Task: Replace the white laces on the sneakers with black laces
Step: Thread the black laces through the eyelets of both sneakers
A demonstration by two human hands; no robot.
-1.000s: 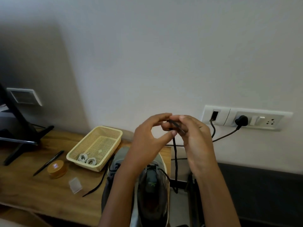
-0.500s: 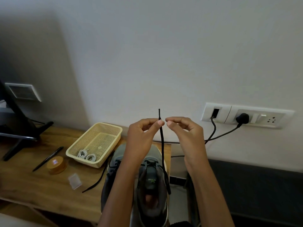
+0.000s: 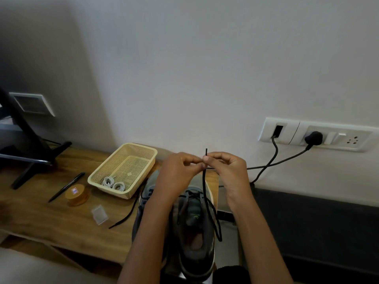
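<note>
Two grey sneakers stand side by side at the desk's right end; the right one (image 3: 194,232) shows its tongue and opening, the left one (image 3: 146,193) is mostly hidden under my left forearm. A black lace (image 3: 204,181) rises from the right sneaker's eyelets, its tip sticking up above my fingers. My left hand (image 3: 178,173) and my right hand (image 3: 227,171) meet above the shoe and both pinch the lace near its tip. Another black lace (image 3: 127,216) lies on the desk beside the left sneaker. Coiled white laces (image 3: 113,183) lie in a cream basket (image 3: 102,175).
On the wooden desk (image 3: 41,218) lie a black pen (image 3: 66,186), a round wooden box (image 3: 77,194) and a small clear plastic piece (image 3: 99,214). A monitor stand (image 3: 28,144) is at the far left. Wall sockets (image 3: 315,134) with black cables (image 3: 272,162) hang at right.
My hands have come lower and closer to the shoe. The lace, bunched between my fingers a second ago, now runs straight up with its tip free above them.
</note>
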